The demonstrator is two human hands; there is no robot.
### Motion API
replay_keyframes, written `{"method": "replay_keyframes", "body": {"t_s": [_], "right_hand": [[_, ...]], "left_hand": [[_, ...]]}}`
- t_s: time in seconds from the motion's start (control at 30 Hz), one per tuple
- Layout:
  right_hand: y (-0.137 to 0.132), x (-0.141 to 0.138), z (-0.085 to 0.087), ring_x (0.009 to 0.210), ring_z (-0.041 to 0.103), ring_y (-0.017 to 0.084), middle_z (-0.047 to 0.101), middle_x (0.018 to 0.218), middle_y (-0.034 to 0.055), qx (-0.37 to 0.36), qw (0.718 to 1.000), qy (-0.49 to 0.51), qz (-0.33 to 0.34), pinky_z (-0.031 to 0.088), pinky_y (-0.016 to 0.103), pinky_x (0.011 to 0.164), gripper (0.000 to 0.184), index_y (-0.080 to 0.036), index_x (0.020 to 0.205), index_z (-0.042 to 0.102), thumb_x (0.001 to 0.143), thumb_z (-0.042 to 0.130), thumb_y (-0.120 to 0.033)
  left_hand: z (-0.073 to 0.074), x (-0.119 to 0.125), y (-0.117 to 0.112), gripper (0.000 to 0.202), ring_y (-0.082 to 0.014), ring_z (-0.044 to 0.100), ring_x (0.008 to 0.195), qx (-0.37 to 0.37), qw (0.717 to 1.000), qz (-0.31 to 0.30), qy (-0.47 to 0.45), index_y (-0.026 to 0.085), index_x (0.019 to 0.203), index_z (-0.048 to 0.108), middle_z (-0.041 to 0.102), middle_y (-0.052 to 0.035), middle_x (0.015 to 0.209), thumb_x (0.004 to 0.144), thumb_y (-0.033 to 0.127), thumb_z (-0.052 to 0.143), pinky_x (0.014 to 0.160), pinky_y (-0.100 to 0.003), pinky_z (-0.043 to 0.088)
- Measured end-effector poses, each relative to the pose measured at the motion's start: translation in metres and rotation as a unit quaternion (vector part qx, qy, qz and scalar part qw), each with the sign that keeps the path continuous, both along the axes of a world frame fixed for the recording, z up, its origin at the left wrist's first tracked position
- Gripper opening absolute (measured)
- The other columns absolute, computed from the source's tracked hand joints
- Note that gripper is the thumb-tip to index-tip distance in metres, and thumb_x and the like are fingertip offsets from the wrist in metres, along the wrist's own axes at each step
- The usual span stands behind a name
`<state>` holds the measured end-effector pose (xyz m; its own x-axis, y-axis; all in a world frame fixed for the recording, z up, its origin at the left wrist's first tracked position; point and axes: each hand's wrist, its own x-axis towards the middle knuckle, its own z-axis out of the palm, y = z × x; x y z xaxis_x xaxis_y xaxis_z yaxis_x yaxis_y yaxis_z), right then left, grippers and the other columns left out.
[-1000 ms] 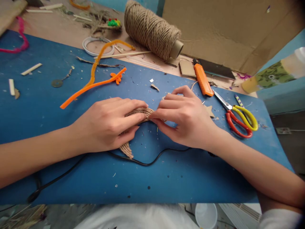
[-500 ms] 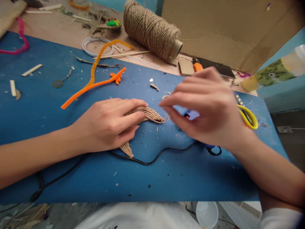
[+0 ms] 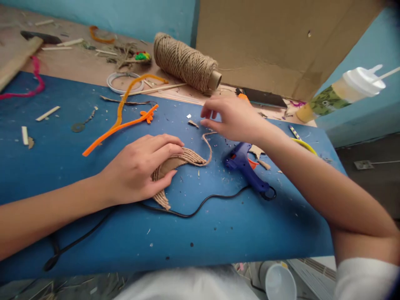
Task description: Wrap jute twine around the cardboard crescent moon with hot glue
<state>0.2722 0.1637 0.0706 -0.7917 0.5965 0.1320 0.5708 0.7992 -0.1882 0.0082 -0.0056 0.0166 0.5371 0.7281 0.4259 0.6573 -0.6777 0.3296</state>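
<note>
The left hand (image 3: 140,171), fingers pressed together, pins the twine-wrapped piece (image 3: 190,157) flat, steadying it; the right hand (image 3: 233,118) hovers spread, empty.

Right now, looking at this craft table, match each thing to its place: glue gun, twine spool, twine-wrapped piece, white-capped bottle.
Things:
1 glue gun
2 twine spool
3 twine-wrapped piece
4 white-capped bottle

Places:
A under the fingers of the left hand
B on the table, behind the blue mat
C past the mat's far right corner
D on the mat, just on the near side of the right hand

Pairs: 1-D, 2-B, 3-A, 4-C
</note>
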Motion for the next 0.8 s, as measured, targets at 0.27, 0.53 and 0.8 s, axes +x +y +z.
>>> {"method": "replay_keyframes", "body": {"t_s": [0.27, 0.53, 0.8], "right_hand": [[0.000, -0.039, -0.006, 0.081, 0.063, 0.022, 0.081, 0.094, 0.0085, -0.023, 0.999, -0.035, -0.011, 0.039, 0.038, 0.076, 0.013, -0.020, 0.089, 0.073, 0.091, 0.071, -0.008], [-0.025, 0.035, 0.034, 0.078, 0.068, 0.022, 0.080, 0.089, 0.0060, -0.063, 0.983, 0.162, -0.065, 0.054, 0.041, 0.074, 0.010, -0.025, 0.092, 0.074, 0.093, 0.079, -0.016], [-0.053, 0.126, 0.040, 0.075, 0.067, 0.025, 0.078, 0.080, 0.0061, -0.019, 0.983, 0.016, -0.180, 0.049, 0.044, 0.075, 0.014, -0.027, 0.084, 0.075, 0.094, 0.082, -0.034]], "left_hand": [[0.003, 0.000, -0.001, 0.037, -0.0306, 0.072, 0.141, -0.061, 0.997, -0.032, -0.033, 0.023, 0.148, 0.059, 0.072, -0.0124, 0.152, 0.112, 0.029, 0.063, 0.120, -0.047, 0.056], [0.003, -0.003, 0.001, 0.038, -0.0312, 0.074, 0.130, -0.052, 0.998, -0.034, -0.018, 0.024, 0.146, 0.059, 0.072, -0.0125, 0.150, 0.109, 0.027, 0.064, 0.108, -0.047, 0.057], [0.006, -0.004, 0.000, 0.039, -0.0347, 0.073, 0.137, -0.065, 0.998, -0.011, 0.006, 0.026, 0.146, 0.062, 0.073, -0.0110, 0.151, 0.107, 0.027, 0.065, 0.116, -0.052, 0.056]]}}
